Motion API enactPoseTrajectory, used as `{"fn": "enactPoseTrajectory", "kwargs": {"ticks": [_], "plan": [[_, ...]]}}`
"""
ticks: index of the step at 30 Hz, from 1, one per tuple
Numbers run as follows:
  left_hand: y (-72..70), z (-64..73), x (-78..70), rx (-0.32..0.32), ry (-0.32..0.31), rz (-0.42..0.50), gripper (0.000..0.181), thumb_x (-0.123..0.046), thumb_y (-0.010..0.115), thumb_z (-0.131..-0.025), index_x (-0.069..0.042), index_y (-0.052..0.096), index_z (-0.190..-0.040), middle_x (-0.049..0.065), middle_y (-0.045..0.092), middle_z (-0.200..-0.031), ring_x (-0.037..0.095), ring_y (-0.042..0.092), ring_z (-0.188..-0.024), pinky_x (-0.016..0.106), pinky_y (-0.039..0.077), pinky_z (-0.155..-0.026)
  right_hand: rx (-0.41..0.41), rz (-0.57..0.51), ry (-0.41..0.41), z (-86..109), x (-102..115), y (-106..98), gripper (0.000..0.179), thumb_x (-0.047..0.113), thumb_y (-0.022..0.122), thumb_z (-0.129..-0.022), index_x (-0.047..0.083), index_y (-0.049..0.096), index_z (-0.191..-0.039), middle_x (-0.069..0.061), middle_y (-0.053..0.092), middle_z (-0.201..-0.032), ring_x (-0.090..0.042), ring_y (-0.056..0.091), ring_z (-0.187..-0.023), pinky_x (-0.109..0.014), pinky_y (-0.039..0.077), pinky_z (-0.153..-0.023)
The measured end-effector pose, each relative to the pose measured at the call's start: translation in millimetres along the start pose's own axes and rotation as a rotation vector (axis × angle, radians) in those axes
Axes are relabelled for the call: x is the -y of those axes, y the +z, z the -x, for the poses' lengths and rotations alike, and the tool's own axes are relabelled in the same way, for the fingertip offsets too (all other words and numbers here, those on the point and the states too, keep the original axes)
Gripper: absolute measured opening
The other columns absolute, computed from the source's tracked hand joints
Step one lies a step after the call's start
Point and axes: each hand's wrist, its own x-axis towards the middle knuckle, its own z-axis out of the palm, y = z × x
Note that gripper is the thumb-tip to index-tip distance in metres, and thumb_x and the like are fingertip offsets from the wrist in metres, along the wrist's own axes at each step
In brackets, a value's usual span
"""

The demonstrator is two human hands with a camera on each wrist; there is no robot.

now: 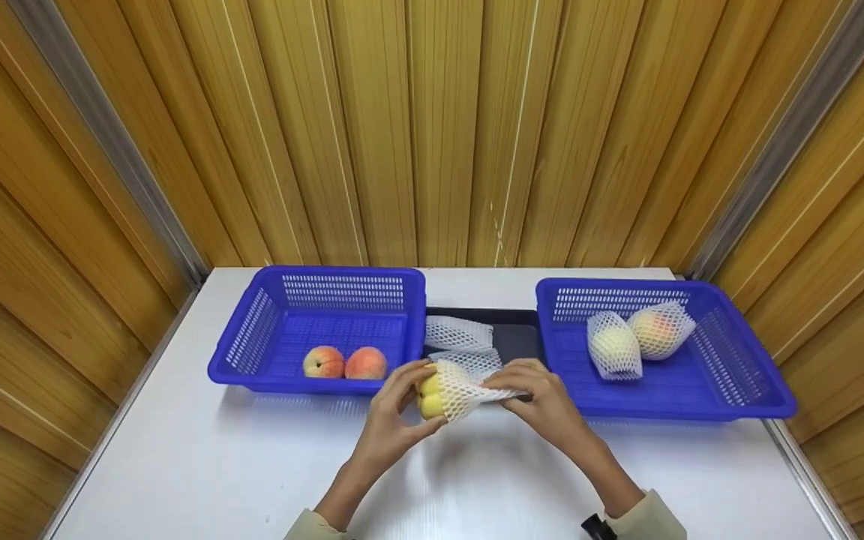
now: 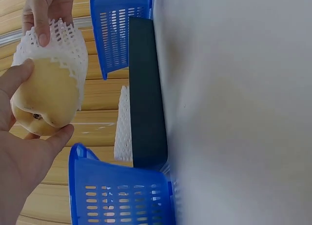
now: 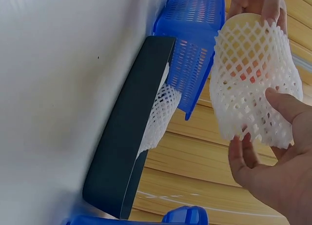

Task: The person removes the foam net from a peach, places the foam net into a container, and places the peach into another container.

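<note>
The left hand [image 1: 394,409] holds a round, yellow peach-like fruit [image 2: 46,95] between its thumb and fingers, curled about the bare end where a cleft and a small dark stem hollow show. The right hand [image 1: 541,394] pinches the loose far end of a white, diamond-mesh foam sleeve [image 1: 462,390], which covers the rest of the fruit. Both are held up over the white tabletop [image 1: 214,465], at the near edge of a shallow black tray [image 1: 518,343].

The fruit looks fairly light but solid, and its skin probably bruises under a hard squeeze; broad finger pads around its sides, clear of the stem hollow, seem the safest hold. The sleeve looks nearly weightless, soft and stretchy, and its thin strands could tear, so its gathered rim is best taken several strands at once.

In the tray lie more white mesh sleeves [image 1: 458,334]. On the left stands a blue perforated plastic basket [image 1: 342,272] with two red-and-yellow peaches [image 1: 366,364] near its front wall; on the right, a matching blue basket [image 1: 672,403] contains two fruits in white mesh [image 1: 614,346], touching each other.
</note>
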Motion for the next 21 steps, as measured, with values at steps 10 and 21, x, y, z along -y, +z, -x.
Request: {"fn": "enactPoseTrajectory", "kwargs": {"ticks": [10,21], "plan": [[-20.9,-4.3,-19.2,-0.069,-0.016,-0.053,0.063,0.008,0.086,-0.073,0.006,0.059,-0.130,0.030,0.050,-0.141,0.041,0.052,-0.130,0.043,0.051,-0.103,-0.085,-0.069,0.099,5.1,-3,-9,0.047,-0.023,0.071,-0.076,0.014,0.080,-0.103,0.001,0.075,-0.105,-0.022,0.071,-0.100,-0.013,0.054,-0.078],[-52.6,-19.8,0.1,-0.161,-0.020,-0.096,0.066,-0.004,0.089,-0.075,-0.009,0.062,-0.134,0.015,0.050,-0.145,0.029,0.052,-0.133,0.033,0.048,-0.106,-0.218,0.025,0.188,4.5,-10,-10,0.046,-0.021,0.070,-0.073,0.011,0.080,-0.103,0.001,0.074,-0.108,-0.022,0.070,-0.103,-0.010,0.051,-0.083]]}}
